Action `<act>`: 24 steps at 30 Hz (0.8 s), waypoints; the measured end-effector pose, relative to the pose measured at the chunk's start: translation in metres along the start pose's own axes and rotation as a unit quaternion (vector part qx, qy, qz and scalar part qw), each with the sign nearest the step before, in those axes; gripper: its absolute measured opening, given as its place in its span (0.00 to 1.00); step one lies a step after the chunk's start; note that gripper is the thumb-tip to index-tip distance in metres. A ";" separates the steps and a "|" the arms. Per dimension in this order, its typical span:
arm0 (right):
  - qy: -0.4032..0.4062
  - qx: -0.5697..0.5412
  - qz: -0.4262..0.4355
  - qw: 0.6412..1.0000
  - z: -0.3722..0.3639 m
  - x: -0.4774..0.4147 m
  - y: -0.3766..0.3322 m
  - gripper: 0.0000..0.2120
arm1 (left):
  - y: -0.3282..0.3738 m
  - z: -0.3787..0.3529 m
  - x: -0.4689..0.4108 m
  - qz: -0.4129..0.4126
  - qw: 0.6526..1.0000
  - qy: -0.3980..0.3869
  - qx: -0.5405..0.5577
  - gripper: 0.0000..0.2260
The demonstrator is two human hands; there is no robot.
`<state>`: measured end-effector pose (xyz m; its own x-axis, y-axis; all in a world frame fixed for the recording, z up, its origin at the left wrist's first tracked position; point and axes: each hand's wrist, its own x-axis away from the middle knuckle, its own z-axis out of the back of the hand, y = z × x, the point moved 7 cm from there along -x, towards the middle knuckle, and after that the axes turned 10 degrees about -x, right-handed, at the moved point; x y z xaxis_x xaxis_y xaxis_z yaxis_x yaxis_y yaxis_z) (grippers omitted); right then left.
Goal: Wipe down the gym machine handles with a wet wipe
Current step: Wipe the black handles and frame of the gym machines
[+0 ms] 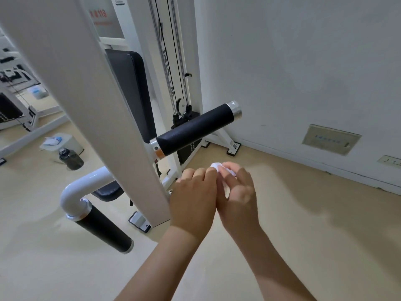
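White and crumpled, the wipe (pixel 219 168) sits just right of the frame's centre, pinched between both hands above the beige floor (pixel 303 235). The left hand (pixel 192 199) is curled nearly closed, back to the camera, its fingertips on the wipe's left edge. The right hand (pixel 237 192) touches it along the thumb side, fingers bent around the wipe's right part; most of the wipe is hidden behind those fingers. Both bare forearms rise from the bottom edge.

Just above the hands, clear of them, the upper handle (pixel 195 128) runs from centre up to the right: a black grip with a silver end cap, fixed to the white frame post (pixel 86 105) that slants across the left half. At lower left the lower handle (pixel 104 230), also black, hangs from a bent white tube (pixel 80 187) and points down to the right. A black pad (pixel 128 92) stands behind the post, with cables (pixel 173 51) beside it. At middle left, on the floor, a dark bottle (pixel 70 158) stands just beside a white tub (pixel 63 142).
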<state>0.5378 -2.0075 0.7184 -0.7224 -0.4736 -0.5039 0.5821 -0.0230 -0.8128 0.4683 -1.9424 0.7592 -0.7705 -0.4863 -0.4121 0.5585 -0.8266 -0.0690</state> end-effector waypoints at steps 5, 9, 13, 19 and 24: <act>-0.022 0.109 0.082 0.990 -0.008 -0.025 0.005 0.17 | -0.005 -0.003 -0.005 -0.001 1.000 -0.017 -0.013 0.15; 0.000 0.095 0.067 0.993 -0.009 -0.028 0.004 0.15 | -0.011 -0.005 -0.008 0.025 0.999 -0.037 -0.008 0.14; 0.050 -0.002 -0.007 0.999 0.005 -0.019 0.009 0.09 | -0.018 -0.008 -0.013 0.060 0.997 -0.050 -0.008 0.10; 0.142 -0.194 -0.246 0.939 -0.002 -0.011 0.035 0.05 | -0.016 -0.004 -0.011 0.049 0.997 -0.056 -0.005 0.14; 0.156 -0.291 -0.336 0.882 -0.027 0.006 0.044 0.08 | -0.021 -0.006 -0.014 0.040 0.996 -0.074 0.006 0.19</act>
<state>0.5491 -1.9872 0.6715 -0.9517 -0.2579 0.1664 -0.2410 0.2919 -0.9256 0.4689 -1.9166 0.7613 -0.7602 -0.5871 -0.2782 0.6179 -0.7857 -0.0304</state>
